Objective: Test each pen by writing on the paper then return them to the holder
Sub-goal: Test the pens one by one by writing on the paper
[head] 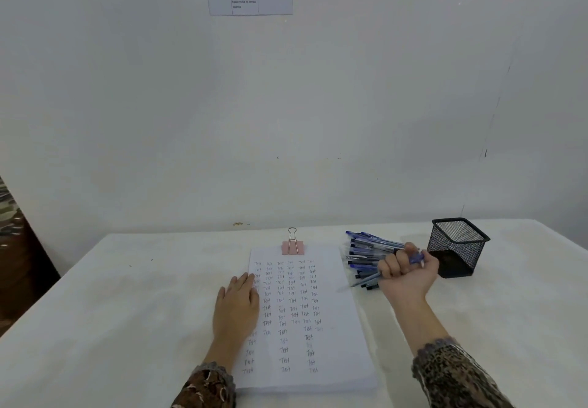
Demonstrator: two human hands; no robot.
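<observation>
Blue pens (369, 250); black mesh holder (458, 256); pink clip (292, 247); leopard-print sleeve (455, 376).

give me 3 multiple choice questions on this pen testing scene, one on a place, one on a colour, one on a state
1. Where does the mesh holder stand relative to the paper?
A. to its left
B. to its right
C. on top of it

2. What colour is the binder clip on the paper's top edge?
A. pink
B. green
C. black

3. What is the right hand doing?
A. lying flat on the table
B. gripping a blue pen
C. hanging empty

Answers:
1 B, the holder stands right of the sheet, beyond the pile of pens.
2 A, the clip's body is pink.
3 B, its fingers curl round the pen.
</observation>
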